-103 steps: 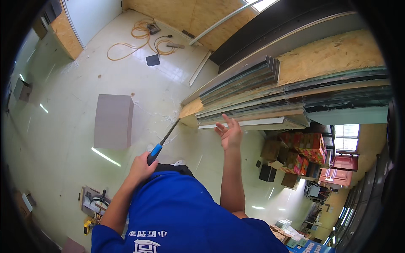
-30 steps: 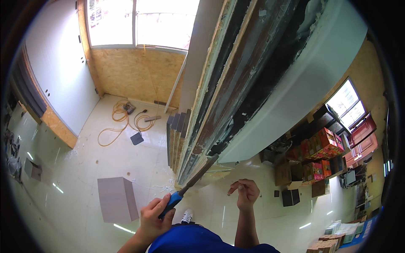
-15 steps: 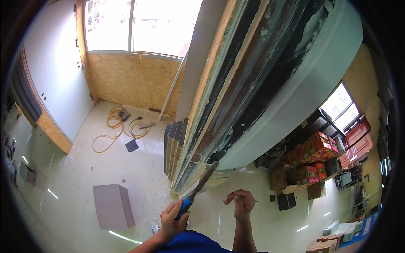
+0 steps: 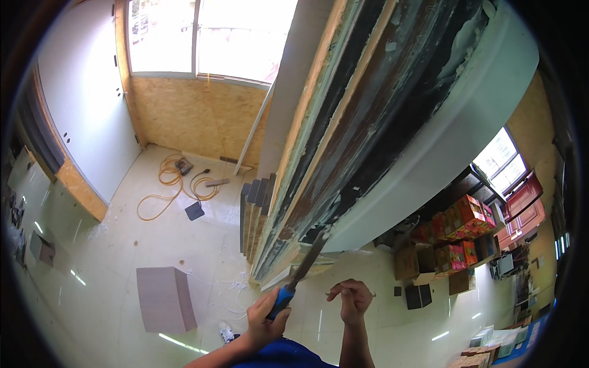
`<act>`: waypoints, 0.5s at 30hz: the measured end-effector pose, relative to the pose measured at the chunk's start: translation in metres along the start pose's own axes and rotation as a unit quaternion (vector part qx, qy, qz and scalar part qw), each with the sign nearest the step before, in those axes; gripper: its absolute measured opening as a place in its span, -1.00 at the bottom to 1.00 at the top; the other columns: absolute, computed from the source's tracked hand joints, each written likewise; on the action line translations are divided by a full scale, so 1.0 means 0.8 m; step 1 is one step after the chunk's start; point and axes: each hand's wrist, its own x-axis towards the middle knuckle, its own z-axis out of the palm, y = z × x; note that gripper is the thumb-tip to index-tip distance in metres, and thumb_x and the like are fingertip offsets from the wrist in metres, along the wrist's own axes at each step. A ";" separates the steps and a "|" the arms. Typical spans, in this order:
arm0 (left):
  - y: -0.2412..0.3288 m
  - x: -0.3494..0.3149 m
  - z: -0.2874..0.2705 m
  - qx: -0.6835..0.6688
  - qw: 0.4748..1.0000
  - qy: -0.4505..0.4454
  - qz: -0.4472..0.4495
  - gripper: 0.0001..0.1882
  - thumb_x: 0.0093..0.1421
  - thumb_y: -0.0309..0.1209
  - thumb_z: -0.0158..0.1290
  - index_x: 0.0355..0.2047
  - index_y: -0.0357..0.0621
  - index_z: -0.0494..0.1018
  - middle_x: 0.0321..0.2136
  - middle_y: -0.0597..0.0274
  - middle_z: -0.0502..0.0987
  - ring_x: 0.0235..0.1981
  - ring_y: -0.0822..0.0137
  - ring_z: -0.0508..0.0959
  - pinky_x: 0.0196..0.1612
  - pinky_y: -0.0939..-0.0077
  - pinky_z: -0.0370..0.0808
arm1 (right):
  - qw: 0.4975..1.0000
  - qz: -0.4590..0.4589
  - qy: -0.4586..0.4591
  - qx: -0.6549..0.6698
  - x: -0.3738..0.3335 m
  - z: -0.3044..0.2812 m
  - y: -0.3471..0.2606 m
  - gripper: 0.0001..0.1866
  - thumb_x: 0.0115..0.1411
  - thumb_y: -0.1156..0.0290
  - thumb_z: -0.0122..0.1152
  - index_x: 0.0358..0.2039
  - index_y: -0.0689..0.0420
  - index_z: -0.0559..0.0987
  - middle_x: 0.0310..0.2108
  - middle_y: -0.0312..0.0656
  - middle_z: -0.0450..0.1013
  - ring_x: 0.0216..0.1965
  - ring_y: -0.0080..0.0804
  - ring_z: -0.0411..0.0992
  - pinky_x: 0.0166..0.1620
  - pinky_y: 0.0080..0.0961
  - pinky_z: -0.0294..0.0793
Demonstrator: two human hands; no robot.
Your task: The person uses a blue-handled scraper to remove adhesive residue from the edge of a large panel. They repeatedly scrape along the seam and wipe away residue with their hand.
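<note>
My left hand (image 4: 265,319) is wrapped round the blue and black handle of a long dark metal file (image 4: 310,260). The file points up and away, its tip against the near lower corner of a white panel (image 4: 392,196). This panel is outermost in a stack of panels (image 4: 362,122) standing on edge, whose dark and brown edges carry pale smears and flakes. To the right of the file, my right hand (image 4: 354,302) is raised with fingers curled in. Something thin seems to stick out beside it, too small to name.
Below left of the stack stands a grey-brown box-like block (image 4: 164,299), with pale shavings (image 4: 236,291) nearby. An orange cord (image 4: 161,205) and a dark flat piece (image 4: 194,211) lie on the floor. A white door (image 4: 89,98) is at left; cartons (image 4: 457,227) are piled at right.
My left hand and the file have shifted a little to the right, and the tip sits slightly farther along the white panel's edge. My right hand has hardly moved.
</note>
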 end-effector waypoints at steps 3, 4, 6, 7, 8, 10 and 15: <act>0.011 0.020 0.008 0.005 0.999 0.013 0.032 -0.44 0.07 -0.64 0.10 0.13 -0.43 0.32 -0.46 0.02 0.55 -0.49 0.26 0.58 -0.36 0.45 0.53 | 1.000 -0.006 -0.014 -0.017 0.006 0.007 -0.007 -0.77 0.22 0.75 -0.10 -0.16 0.31 0.47 -0.44 0.01 0.53 -0.56 -0.30 0.53 -0.43 -0.43 0.57; 0.009 0.020 0.009 0.003 0.999 0.019 0.033 -0.42 0.06 -0.63 0.13 0.15 -0.40 0.32 -0.43 0.00 0.55 -0.47 0.24 0.58 -0.36 0.45 0.53 | 0.999 -0.012 -0.017 -0.024 0.009 0.007 -0.009 -0.80 0.24 0.71 -0.09 -0.17 0.30 0.46 -0.45 0.01 0.53 -0.57 -0.31 0.52 -0.44 -0.43 0.57; -0.001 0.007 0.007 -0.001 0.999 0.028 0.035 -0.36 0.05 -0.62 0.19 0.18 -0.34 0.32 -0.39 -0.04 0.55 -0.45 0.19 0.59 -0.35 0.46 0.52 | 0.999 -0.023 -0.021 -0.038 0.006 0.005 -0.010 -0.87 0.29 0.64 -0.08 -0.19 0.29 0.44 -0.47 0.01 0.52 -0.59 -0.31 0.50 -0.47 -0.41 0.56; -0.005 0.002 0.007 -0.002 0.999 0.023 0.025 -0.36 0.05 -0.62 0.19 0.18 -0.35 0.31 -0.38 -0.04 0.56 -0.44 0.20 0.59 -0.35 0.46 0.52 | 0.999 -0.024 -0.020 -0.037 0.006 0.003 -0.010 -0.87 0.29 0.64 -0.08 -0.20 0.29 0.44 -0.47 0.01 0.52 -0.59 -0.31 0.50 -0.47 -0.41 0.56; -0.009 -0.003 0.007 -0.003 1.000 0.018 0.015 -0.36 0.05 -0.62 0.19 0.18 -0.35 0.31 -0.38 -0.04 0.56 -0.44 0.20 0.59 -0.34 0.46 0.52 | 0.999 -0.025 -0.019 -0.037 0.006 0.000 -0.009 -0.87 0.29 0.64 -0.09 -0.20 0.28 0.44 -0.47 0.01 0.52 -0.59 -0.31 0.50 -0.47 -0.41 0.56; 0.001 0.007 0.007 -0.012 1.000 0.011 0.007 -0.37 0.06 -0.62 0.18 0.18 -0.36 0.31 -0.38 -0.04 0.56 -0.44 0.22 0.59 -0.34 0.46 0.53 | 0.999 -0.028 -0.018 -0.029 0.007 -0.006 -0.006 -0.84 0.27 0.68 -0.09 -0.19 0.29 0.45 -0.47 0.01 0.52 -0.59 -0.31 0.51 -0.46 -0.43 0.56; 0.018 0.017 0.006 -0.015 1.000 0.015 0.003 -0.40 0.06 -0.63 0.16 0.16 -0.40 0.32 -0.43 0.00 0.56 -0.46 0.26 0.59 -0.34 0.46 0.52 | 0.999 -0.030 -0.024 -0.033 0.006 -0.014 -0.009 -0.76 0.23 0.74 -0.11 -0.14 0.30 0.46 -0.46 0.00 0.53 -0.59 -0.32 0.53 -0.44 -0.46 0.55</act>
